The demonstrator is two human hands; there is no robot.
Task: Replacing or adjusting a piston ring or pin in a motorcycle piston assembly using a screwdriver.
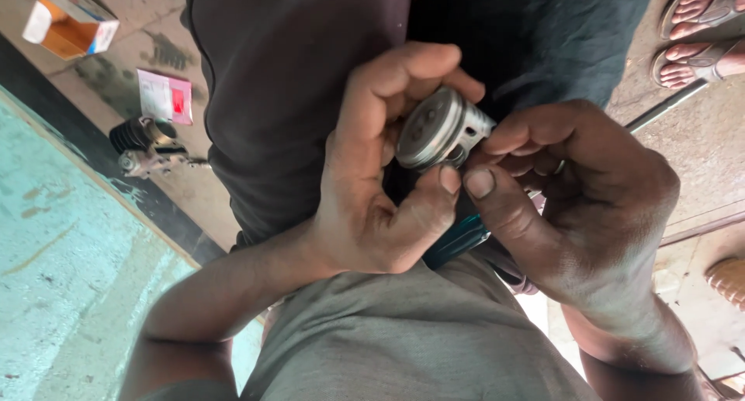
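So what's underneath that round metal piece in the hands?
Under the round metal piece, the left hand's thumb and the right hand's thumb meet. Below shows something teal; the hands cover most of it.

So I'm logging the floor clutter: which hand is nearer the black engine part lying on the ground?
Left. The left hand sits closer to the black engine part, which lies off to its left on the floor. The right hand is farther, on the far side of the metal piston both hands hold.

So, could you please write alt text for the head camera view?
Two bare hands hold a small round metal piston close to the camera: the left hand grips it, the right hand touches its side. On the floor behind lie a dark engine part, a red-and-white packet and an orange box.
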